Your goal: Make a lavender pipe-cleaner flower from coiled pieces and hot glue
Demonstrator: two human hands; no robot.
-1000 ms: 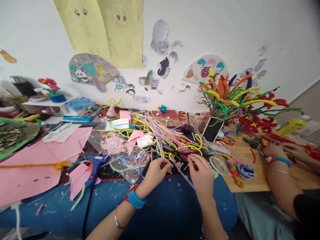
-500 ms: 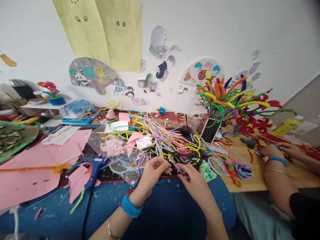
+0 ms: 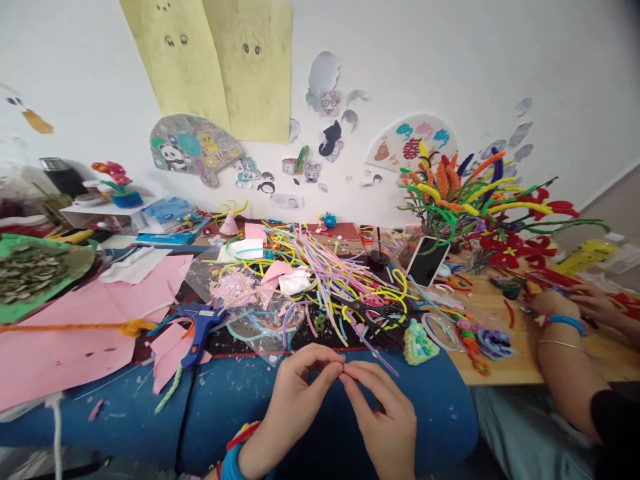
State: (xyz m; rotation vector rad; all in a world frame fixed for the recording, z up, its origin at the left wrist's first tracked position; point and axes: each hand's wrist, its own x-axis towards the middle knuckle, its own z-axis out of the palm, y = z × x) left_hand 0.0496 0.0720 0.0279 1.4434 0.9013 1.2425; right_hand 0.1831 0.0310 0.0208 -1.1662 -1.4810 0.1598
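My left hand point(image 3: 305, 383) and my right hand point(image 3: 377, 403) meet at the fingertips above the blue table cover point(image 3: 225, 407). Both are closed in a pinch; whatever lies between the fingertips is too small or hidden to make out. Just beyond them spreads a heap of pastel and yellow pipe cleaners point(image 3: 320, 257), with black scissors point(image 3: 375, 310) lying on it. A purple pipe cleaner point(image 3: 377, 355) sticks out toward the front edge, behind my right hand. To the right of it rests a green and blue fuzzy piece point(image 3: 419, 343).
A blue glue gun point(image 3: 200, 330) and pink paper point(image 3: 65, 333) lie at the left. On the right are a phone point(image 3: 427, 261), pipe-cleaner flowers point(image 3: 450, 193) and another person's arm point(image 3: 565, 360). A black cord point(image 3: 186, 413) hangs over the front edge.
Both my hands have moved nearer to me, away from the heap, and their fingertips have come together. The view has shifted slightly, and the purple pipe cleaner by the edge now shows more fully.
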